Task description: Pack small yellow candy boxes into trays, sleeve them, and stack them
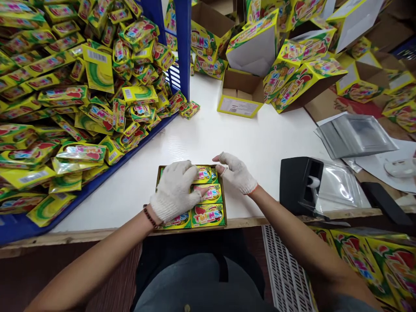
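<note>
A shallow display carton lies at the table's front edge, filled with rows of small yellow-green TWINS packs. My left hand, in a white knitted glove with the thumb tip bare, rests flat over the packs on the carton's left side. Its fingers are stretched out and hide the packs beneath. At the carton's upper right corner is my right hand, gloved the same way. Thumb and fingers stand apart there, with nothing seen between them.
A blue crate tipped toward me spills a heap of packs at left. An open carton and several others stand at the back. To the right are a black tape dispenser, clear plastic sleeves and a white perforated basket.
</note>
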### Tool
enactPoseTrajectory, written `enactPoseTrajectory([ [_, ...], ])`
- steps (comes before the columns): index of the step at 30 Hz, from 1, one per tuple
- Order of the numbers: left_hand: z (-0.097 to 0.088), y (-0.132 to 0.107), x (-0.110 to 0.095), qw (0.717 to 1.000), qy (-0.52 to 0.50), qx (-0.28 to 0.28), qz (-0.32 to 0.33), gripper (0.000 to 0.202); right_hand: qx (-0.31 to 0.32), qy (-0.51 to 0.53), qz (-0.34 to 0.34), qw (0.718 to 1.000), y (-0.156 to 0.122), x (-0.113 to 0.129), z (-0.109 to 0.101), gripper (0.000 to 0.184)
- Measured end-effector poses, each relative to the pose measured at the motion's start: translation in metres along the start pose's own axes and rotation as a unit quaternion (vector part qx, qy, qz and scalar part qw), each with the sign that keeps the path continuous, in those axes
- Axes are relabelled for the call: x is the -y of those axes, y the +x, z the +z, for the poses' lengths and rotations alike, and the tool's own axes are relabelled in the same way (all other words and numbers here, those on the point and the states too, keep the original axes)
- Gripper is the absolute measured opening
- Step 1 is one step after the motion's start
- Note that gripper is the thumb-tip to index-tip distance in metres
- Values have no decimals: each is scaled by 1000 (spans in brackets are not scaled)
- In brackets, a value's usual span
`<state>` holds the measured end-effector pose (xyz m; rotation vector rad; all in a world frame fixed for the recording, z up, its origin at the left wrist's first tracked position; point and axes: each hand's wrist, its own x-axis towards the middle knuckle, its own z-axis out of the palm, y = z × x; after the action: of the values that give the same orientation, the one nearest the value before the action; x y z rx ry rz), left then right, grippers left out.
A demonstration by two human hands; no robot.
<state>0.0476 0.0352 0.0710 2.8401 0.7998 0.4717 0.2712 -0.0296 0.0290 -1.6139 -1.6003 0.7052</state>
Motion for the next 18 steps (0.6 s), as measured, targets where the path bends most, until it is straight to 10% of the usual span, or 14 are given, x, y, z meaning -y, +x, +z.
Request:
enactPoseTrajectory([
  [7,-13,-35,19,996,68,54,23,19,148,-364,-99,914,-1,66,7,29],
  [18,-6,-49,19,994,104,37,13,16,169,-360,-52,916,27,78,27,45],
])
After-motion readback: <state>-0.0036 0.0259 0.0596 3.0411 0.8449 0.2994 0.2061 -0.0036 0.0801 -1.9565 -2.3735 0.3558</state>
